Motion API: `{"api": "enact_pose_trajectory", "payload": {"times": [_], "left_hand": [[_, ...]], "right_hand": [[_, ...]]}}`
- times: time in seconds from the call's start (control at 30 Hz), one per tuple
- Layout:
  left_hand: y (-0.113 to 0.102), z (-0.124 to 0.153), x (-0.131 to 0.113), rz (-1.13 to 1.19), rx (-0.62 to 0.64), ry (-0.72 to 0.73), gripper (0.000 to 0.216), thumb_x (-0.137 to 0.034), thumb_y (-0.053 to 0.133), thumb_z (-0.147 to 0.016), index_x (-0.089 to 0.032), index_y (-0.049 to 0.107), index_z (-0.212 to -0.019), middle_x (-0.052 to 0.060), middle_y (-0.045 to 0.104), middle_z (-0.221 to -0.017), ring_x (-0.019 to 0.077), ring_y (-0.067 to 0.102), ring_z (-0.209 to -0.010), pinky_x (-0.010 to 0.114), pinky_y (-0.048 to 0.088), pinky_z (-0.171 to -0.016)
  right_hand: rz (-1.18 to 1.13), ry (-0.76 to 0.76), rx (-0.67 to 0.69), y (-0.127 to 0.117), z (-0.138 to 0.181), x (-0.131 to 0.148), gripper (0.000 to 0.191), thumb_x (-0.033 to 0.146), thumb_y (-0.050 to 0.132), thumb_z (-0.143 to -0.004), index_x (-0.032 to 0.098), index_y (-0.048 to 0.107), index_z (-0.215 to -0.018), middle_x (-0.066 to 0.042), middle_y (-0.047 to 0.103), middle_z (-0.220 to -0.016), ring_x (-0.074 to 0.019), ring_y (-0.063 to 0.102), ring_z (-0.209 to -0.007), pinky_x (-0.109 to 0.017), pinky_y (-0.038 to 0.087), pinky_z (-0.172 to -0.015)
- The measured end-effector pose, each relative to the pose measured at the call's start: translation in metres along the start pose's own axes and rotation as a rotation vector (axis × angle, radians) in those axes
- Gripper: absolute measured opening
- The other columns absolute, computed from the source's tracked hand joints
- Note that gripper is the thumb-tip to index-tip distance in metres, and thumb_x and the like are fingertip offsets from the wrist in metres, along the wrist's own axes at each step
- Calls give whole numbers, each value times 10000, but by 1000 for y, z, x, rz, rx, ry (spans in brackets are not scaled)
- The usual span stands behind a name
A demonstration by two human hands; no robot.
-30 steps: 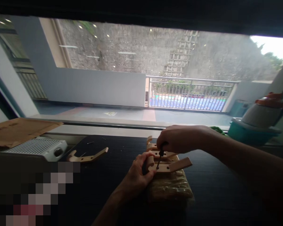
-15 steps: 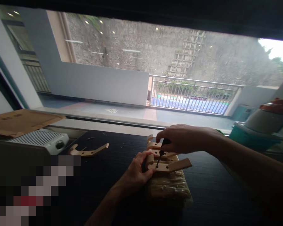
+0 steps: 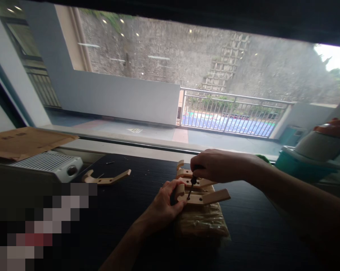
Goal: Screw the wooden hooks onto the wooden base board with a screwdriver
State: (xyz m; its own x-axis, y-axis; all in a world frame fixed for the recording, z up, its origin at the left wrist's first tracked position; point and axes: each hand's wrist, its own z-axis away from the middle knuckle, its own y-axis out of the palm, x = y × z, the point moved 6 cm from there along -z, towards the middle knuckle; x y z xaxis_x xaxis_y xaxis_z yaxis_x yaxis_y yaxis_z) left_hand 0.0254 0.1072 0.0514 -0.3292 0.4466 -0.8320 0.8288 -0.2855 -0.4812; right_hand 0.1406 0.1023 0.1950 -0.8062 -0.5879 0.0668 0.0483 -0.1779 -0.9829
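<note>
**Left hand.** The left hand rests on the dark, flat worktop, at the near-left side of the work. Grip state: fingers and thumb are clamped on the curled left end of the front light-brown wooden hook piece.

**Right hand.** The right hand reaches in from the right, above the stacked parts. Grip state: the fingers are closed together around the handle of a small black screwdriver. The screwdriver is tilted, with its handle up and away from the person. Its tip sits on the top face of the front hook piece, at a dark hole near the left end.

**Location of the work.** The front hook piece lies flat with its straight arm pointing right. It sits on top of a tan packet wrapped in clear plastic. Just behind it lie further wooden hook pieces of the same form, set side by side. The right hand partly covers them, so their number cannot be told.

**Surroundings.**
- A single loose wooden hook lies on the worktop, well apart to the left.
- Small dark fasteners lie beyond it, near the far edge.
- A white appliance with a ribbed grille and a round knob stands at the left.
- A brown cardboard sheet lies behind the appliance.
- A teal tub carrying a white body with an orange top stands at the right.
- A window beyond the worktop shows a grey balcony wall, a metal railing and a stone wall.
</note>
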Motion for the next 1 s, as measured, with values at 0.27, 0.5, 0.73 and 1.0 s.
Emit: {"api": "enact_pose_trajectory", "payload": {"times": [0.27, 0.5, 0.73, 1.0], "left_hand": [[0, 0, -1, 24, -20, 17, 406, -213, 590, -769, -255, 503, -1163, 46, 572, -1085, 220, 552, -1016, 358, 417, -948], [-1, 1, -4, 40, -11, 2, 400, -205, 589, -762, -240, 518, -1154, 48, 570, -1075, 223, 541, -1018, 344, 421, -938], [-2, 2, -6, 23, -17, -10, 373, -210, 592, -758, -242, 535, -1126, 37, 575, -1035, 202, 566, -948, 316, 446, -893], [-1, 2, -7, 65, -9, -9, 414, -204, 587, -765, -229, 510, -1171, 48, 589, -1078, 212, 564, -1000, 323, 436, -926]], "right_hand": [[-9, -14, 32, -5, 0, 6, 245, 312, 494, -826, 262, 656, -1003, 6, 680, -852, -117, 557, -656, -235, 363, -548], [19, -30, 18, 3, -3, 6, 253, 276, 408, -860, 207, 652, -870, -18, 647, -770, -125, 521, -638, -259, 343, -561], [13, -37, -23, 7, -6, 4, 252, 301, 408, -861, 197, 626, -788, -7, 602, -678, -105, 458, -552, -247, 298, -495], [-42, -17, 58, 0, -2, 0, 283, 408, 463, -843, 260, 648, -998, -6, 662, -785, -122, 534, -599, -239, 343, -504]]}}
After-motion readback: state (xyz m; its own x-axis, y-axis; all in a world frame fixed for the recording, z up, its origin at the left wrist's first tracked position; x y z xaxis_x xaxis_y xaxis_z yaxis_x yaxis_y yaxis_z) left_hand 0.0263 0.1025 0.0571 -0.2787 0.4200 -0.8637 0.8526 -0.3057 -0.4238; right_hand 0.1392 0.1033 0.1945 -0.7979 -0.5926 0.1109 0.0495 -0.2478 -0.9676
